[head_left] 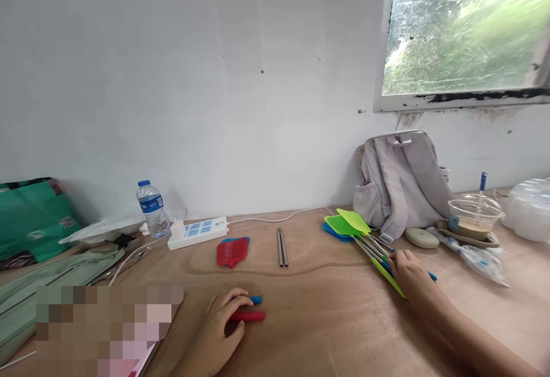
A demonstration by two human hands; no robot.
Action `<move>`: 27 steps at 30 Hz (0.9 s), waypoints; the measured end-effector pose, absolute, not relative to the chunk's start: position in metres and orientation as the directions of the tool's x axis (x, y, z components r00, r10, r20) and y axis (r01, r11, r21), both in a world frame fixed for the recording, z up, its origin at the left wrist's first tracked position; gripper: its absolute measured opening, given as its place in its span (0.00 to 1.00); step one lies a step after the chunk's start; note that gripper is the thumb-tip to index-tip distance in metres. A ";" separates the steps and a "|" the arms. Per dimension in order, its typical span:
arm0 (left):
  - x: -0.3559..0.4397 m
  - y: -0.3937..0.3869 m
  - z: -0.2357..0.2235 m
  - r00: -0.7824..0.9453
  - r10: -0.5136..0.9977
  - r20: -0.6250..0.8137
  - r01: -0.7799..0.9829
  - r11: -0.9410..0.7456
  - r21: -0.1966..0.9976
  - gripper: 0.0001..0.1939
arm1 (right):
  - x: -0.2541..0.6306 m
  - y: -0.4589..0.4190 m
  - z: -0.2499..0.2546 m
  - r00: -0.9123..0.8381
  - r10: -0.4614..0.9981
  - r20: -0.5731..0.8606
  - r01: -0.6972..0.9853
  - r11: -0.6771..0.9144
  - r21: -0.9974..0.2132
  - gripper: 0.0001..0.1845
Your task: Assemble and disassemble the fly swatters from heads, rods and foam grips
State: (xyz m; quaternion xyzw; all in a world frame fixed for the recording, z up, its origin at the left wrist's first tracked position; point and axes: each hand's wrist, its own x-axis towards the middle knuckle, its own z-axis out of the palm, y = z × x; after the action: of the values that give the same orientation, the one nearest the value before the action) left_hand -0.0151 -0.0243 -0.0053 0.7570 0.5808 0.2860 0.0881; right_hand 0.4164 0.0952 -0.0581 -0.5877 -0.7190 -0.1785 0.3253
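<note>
My left hand [219, 328] is closed over a red handle [251, 316] and a blue handle [256, 299], which lie side by side on the table; the fingers cover their left ends. Farther back are a red fly swatter head [231, 252], with a blue one partly under it, and a pair of metal rods [282, 248]. On the right, several assembled fly swatters lie in a bunch, with green heads [346, 224] over a blue one. My right hand [406, 268] curls its fingers onto their handles near a blue one; its fingertips are partly hidden.
A grey backpack [401, 182] leans on the wall behind the swatters. Right of it are a round beige object [421, 238] and a plastic cup [472, 216]. At left stand a water bottle [153, 211] and a white power strip [197, 232] with a trailing cable.
</note>
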 end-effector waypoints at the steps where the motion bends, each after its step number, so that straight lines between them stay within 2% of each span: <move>1: -0.015 -0.025 -0.005 0.165 0.930 0.329 0.826 -0.312 0.469 0.18 | 0.415 0.094 -0.057 -0.111 0.725 0.680 0.962 0.251 -0.111 0.11; 5: -0.013 -0.027 -0.005 0.168 0.931 0.324 0.818 -0.315 0.482 0.19 | 0.409 0.093 -0.055 -0.144 0.674 0.725 0.961 0.269 -0.059 0.11; 8: -0.013 -0.027 -0.005 0.171 0.920 0.352 0.810 -0.335 0.482 0.21 | 0.404 0.093 -0.053 -0.155 0.624 0.766 0.943 0.326 -0.075 0.11; 11: -0.015 -0.027 -0.006 0.155 0.891 0.426 0.800 -0.367 0.474 0.20 | 0.395 0.087 -0.044 -0.109 0.591 0.799 0.897 0.405 -0.177 0.11; 15: -0.008 -0.033 -0.004 0.096 0.855 0.509 0.748 -0.400 0.530 0.18 | 0.370 0.070 -0.024 -0.029 0.671 0.741 0.749 0.506 -0.428 0.11; 18: 0.020 -0.041 0.004 0.078 0.889 0.451 0.624 -0.396 0.674 0.16 | 0.336 0.059 -0.009 0.039 0.823 0.567 0.515 0.469 -0.717 0.14; 20: 0.048 -0.046 0.013 0.062 0.940 0.335 0.505 -0.319 0.802 0.15 | 0.304 0.053 -0.002 0.069 0.931 0.359 0.222 0.336 -0.915 0.16; 21: 0.062 -0.047 0.018 0.054 0.960 0.273 0.434 -0.269 0.860 0.14 | 0.287 0.049 0.001 0.052 0.968 0.246 0.038 0.245 -0.969 0.17; 22: 0.076 -0.047 0.022 0.043 0.974 0.224 0.366 -0.224 0.903 0.12 | 0.269 0.045 0.004 0.005 0.987 0.158 -0.124 0.158 -0.980 0.17; 24: 0.097 -0.045 0.029 0.019 0.992 0.124 0.290 -0.124 0.949 0.09 | 0.238 0.034 0.012 -0.058 0.995 0.077 -0.375 0.050 -0.926 0.17; 27: 0.107 -0.038 0.034 0.007 0.999 -0.032 0.197 0.030 0.980 0.10 | 0.207 0.017 0.023 -0.208 0.978 0.024 -0.507 -0.087 -0.858 0.17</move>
State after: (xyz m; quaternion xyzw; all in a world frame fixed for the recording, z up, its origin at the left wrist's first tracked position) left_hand 0.1071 -0.0381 0.0335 0.5415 0.5523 0.4378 0.4584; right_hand 0.2074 0.0167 0.0235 -0.3022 -0.3897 0.6723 0.5521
